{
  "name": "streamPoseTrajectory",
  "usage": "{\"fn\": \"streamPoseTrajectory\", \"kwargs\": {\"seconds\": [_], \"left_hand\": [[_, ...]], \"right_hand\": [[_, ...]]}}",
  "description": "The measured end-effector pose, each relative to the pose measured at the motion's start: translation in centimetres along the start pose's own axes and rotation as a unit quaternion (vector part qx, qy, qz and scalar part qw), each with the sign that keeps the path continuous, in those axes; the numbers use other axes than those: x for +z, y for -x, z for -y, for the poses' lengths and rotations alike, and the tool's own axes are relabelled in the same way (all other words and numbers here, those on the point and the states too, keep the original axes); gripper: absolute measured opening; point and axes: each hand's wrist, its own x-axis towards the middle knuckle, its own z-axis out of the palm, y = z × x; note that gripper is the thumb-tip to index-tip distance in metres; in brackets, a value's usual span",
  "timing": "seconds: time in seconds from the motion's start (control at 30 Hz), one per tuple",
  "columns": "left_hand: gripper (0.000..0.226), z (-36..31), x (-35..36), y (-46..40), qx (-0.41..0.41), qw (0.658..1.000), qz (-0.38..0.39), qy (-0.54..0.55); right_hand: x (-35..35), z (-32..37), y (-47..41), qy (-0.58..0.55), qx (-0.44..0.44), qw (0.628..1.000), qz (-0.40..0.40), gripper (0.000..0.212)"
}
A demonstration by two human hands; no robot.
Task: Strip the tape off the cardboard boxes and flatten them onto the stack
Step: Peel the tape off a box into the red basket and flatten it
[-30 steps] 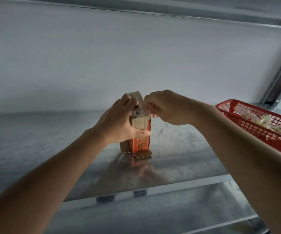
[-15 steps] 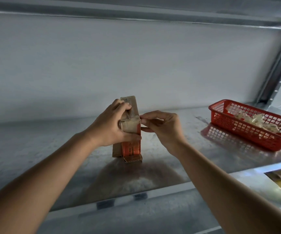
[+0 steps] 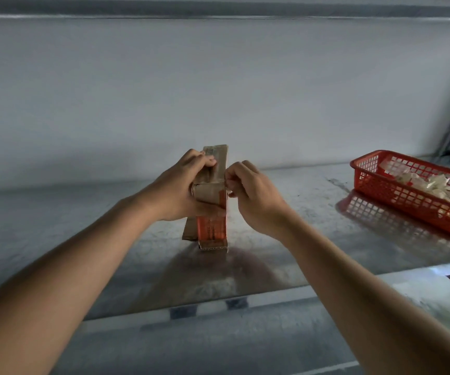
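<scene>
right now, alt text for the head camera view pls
A person's left hand grips a small upright cardboard box on a metal shelf while the right hand pinches at its upper edge. A red basket of crumpled scraps sits at right.

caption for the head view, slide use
Left hand grips upright cardboard box while right hand pinches its edge; red basket nearby.

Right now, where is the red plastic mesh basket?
In the head view, the red plastic mesh basket sits on the metal shelf at far right, well clear of both hands.
</scene>
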Motion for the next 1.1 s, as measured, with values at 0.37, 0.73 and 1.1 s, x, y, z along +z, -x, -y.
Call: {"fn": "streamPoseTrajectory", "kwargs": {"seconds": [0.37, 0.73, 1.1], "left_hand": [[0.112, -0.6, 0.1, 0.1, -0.012, 0.999, -0.005, -0.034], [0.096, -3.1, 2.4, -0.6, -0.077, 0.973, -0.069, -0.208], [0.088, -2.3, -0.9, -1.3, 0.021, 0.979, 0.033, -0.201]], "right_hand": [[-2.5, 1.2, 0.2, -0.194, 0.168, 0.967, 0.014, 0.020], [-5.4, 4.3, -0.7, 0.048, 0.130, 0.990, 0.038, 0.009], [-3.6, 0.7, 0.6, -0.010, 0.114, 0.988, -0.101, 0.019]]}}
